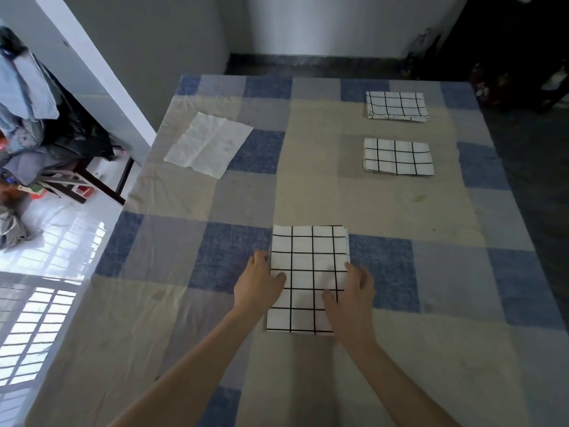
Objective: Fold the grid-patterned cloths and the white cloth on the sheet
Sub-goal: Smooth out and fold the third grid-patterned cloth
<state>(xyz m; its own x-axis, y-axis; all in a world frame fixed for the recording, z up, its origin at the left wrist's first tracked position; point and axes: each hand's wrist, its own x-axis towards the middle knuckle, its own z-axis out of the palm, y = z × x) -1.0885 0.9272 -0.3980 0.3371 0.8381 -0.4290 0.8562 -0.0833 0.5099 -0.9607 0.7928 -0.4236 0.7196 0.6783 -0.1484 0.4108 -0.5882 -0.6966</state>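
A folded grid-patterned cloth point(308, 260) lies as a tall rectangle on the checked sheet point(308, 186) in front of me. My left hand point(258, 285) is at its left edge, thumb on top of the cloth and fingers curled at the edge. My right hand point(351, 291) is at its right edge, thumb on the cloth and fingers curled over the edge. Two other folded grid cloths lie at the far right, one point(397, 106) behind the other point(398, 157). A creased white cloth point(209, 144) lies spread flat at the far left.
The blue, grey and beige sheet covers the floor up to the back wall. A chair piled with clothes point(37, 124) stands to the left beside a white pillar point(92, 66). Dark furniture point(523, 57) fills the far right corner.
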